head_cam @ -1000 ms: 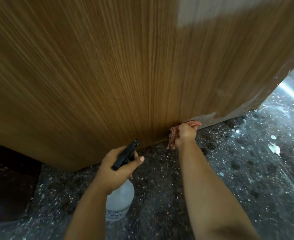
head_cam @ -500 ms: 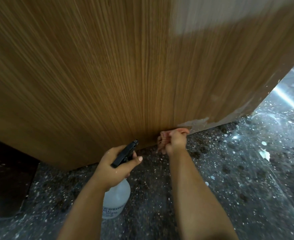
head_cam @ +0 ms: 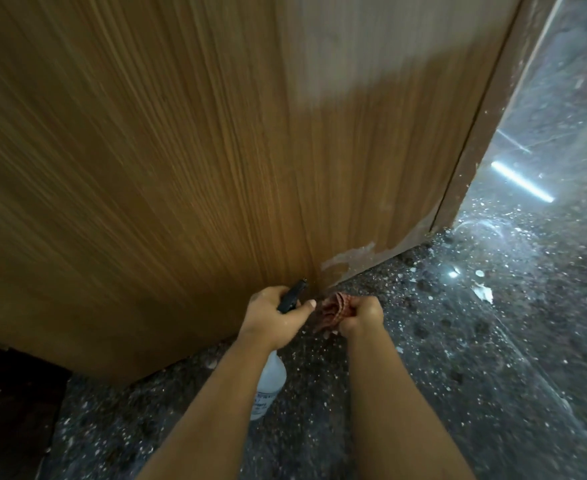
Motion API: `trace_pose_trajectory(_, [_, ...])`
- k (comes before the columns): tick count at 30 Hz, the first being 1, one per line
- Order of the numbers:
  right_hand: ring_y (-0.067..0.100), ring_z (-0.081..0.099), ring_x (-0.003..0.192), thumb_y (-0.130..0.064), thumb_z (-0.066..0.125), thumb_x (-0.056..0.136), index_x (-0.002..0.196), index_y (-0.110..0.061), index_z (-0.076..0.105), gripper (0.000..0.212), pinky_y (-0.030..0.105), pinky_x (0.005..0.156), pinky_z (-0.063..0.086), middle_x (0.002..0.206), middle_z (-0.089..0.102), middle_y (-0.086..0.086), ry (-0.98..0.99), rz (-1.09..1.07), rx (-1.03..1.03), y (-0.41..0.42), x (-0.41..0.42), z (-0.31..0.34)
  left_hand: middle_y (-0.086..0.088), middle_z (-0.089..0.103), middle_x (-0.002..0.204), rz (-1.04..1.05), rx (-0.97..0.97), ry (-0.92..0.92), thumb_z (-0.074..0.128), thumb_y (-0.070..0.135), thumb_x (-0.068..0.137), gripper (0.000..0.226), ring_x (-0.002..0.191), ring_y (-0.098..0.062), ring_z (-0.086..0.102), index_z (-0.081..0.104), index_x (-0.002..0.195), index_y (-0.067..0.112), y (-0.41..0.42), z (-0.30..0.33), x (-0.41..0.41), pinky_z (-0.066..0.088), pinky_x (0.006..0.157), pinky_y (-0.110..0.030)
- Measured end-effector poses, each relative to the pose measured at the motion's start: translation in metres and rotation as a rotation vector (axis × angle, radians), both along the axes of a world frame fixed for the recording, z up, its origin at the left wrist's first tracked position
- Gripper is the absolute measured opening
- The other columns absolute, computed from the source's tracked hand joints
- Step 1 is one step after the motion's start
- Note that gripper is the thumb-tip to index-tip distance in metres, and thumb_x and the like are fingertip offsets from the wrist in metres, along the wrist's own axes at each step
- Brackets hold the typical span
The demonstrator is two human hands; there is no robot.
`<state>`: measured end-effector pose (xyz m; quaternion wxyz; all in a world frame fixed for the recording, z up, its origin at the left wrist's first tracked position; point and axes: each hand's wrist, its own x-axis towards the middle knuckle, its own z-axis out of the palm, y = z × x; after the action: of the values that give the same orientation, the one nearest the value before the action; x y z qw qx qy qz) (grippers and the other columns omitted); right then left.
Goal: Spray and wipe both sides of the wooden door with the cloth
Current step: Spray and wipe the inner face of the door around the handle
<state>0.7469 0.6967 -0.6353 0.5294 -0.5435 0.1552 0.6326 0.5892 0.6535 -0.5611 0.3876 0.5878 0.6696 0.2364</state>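
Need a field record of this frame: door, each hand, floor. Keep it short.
door: wooden door, whitish scuffed patch at bottom edge
left hand: left hand holds spray bottle by its black trigger head, nozzle toward the door
right hand: right hand holds bunched red cloth, off the door
floor: dark speckled floor, white flecks

An indoor doorway, probably in a home: a wood-grain door (head_cam: 181, 168) above a paint-speckled dark stone floor (head_cam: 458, 341).
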Motion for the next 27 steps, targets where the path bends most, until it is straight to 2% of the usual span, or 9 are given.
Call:
trace_pose_trajectory(4, [0.031,0.054,0.071,0.006,0.025,0.090,0.085,0.002,0.044,0.020,0.050,0.082,0.050,0.089,0.055,0.015,-0.100,-0.032,-0.014,-0.003,0.046,0.002,0.002,0.054,0.063,-0.093,0.008,0.126,0.069,0.047,0.090,0.040,0.061,-0.015,0.054,0.052,0.065,0.020,0.017,-0.003,0.026,0.040,0.056,-0.027])
trace_pose_trajectory(7, [0.031,0.057,0.074,0.008,0.029,0.092,0.086,0.001,0.045,0.019,0.050,0.089,0.051,0.094,0.057,0.014,-0.133,-0.042,-0.030,-0.012,0.058,0.007,0.004,0.052,0.067,-0.190,-0.029,0.198,0.064,0.046,0.093,0.036,0.061,-0.011,0.052,0.051,0.068,0.024,0.029,-0.003,0.039,0.037,0.054,-0.024])
trace_pose_trajectory(11, [0.032,0.057,0.075,0.010,0.028,0.089,0.085,0.002,0.046,0.020,0.051,0.095,0.050,0.088,0.056,0.016,-0.130,-0.042,-0.035,-0.020,0.044,0.006,0.004,0.058,0.078,-0.214,-0.079,0.250,0.068,0.051,0.089,0.032,0.077,-0.015,0.059,0.057,0.078,0.023,0.038,-0.006,0.047,0.042,0.069,-0.025])
trace_pose_trajectory(14, [0.032,0.058,0.082,0.010,0.030,0.087,0.089,0.002,0.048,0.020,0.053,0.099,0.048,0.091,0.057,0.015,-0.087,-0.026,-0.035,-0.017,0.033,-0.001,0.004,0.058,0.078,-0.175,-0.058,0.230,0.069,0.046,0.090,0.030,0.072,-0.010,0.057,0.055,0.075,0.024,0.038,-0.006,0.045,0.040,0.059,-0.024])
trace_pose_trajectory(17, [0.031,0.059,0.076,0.008,0.031,0.091,0.091,0.004,0.048,0.018,0.045,0.078,0.055,0.085,0.058,0.014,-0.108,0.035,-0.029,-0.010,0.022,0.001,0.001,0.058,0.075,-0.139,-0.054,0.205,0.070,0.041,0.091,0.031,0.069,-0.013,0.058,0.054,0.071,0.022,0.040,-0.006,0.041,0.045,0.060,-0.026])
trace_pose_trajectory(19, [0.027,0.056,0.070,0.006,0.031,0.094,0.090,0.002,0.050,0.020,0.038,0.062,0.050,0.080,0.056,0.013,-0.128,0.067,0.039,-0.003,0.011,0.004,-0.003,0.062,0.076,-0.105,-0.055,0.134,0.072,0.039,0.089,0.029,0.074,-0.020,0.064,0.057,0.074,0.019,0.041,-0.007,0.037,0.057,0.071,-0.038])
trace_pose_trajectory(21, [0.034,0.062,0.095,-0.004,0.034,0.100,0.120,-0.002,0.056,0.030,0.044,0.080,0.054,0.107,0.064,0.018,-0.136,0.127,0.119,0.003,-0.005,0.011,-0.006,0.064,0.076,-0.050,-0.021,0.064,0.074,0.036,0.087,0.027,0.075,-0.025,0.066,0.060,0.076,0.017,0.042,-0.008,0.031,0.059,0.077,-0.044])
trace_pose_trajectory(23, [0.039,0.052,0.124,-0.010,0.032,0.103,0.147,-0.018,0.041,0.046,0.053,0.104,0.043,0.139,0.052,0.017,-0.170,0.197,0.206,0.015,-0.025,0.019,-0.006,0.063,0.074,0.012,0.010,-0.013,0.074,0.032,0.088,0.023,0.071,-0.024,0.064,0.061,0.077,0.017,0.042,-0.006,0.027,0.058,0.070,-0.041])
trace_pose_trajectory(27, [0.039,0.031,0.141,-0.033,0.035,0.094,0.157,-0.032,0.011,0.067,0.050,0.116,0.030,0.161,0.024,0.010,-0.495,0.293,0.382,0.045,-0.068,0.018,-0.004,0.063,0.072,0.125,0.076,-0.066,0.072,0.028,0.090,0.016,0.062,-0.014,0.061,0.062,0.081,0.019,0.044,0.006,0.021,0.051,0.061,-0.027])
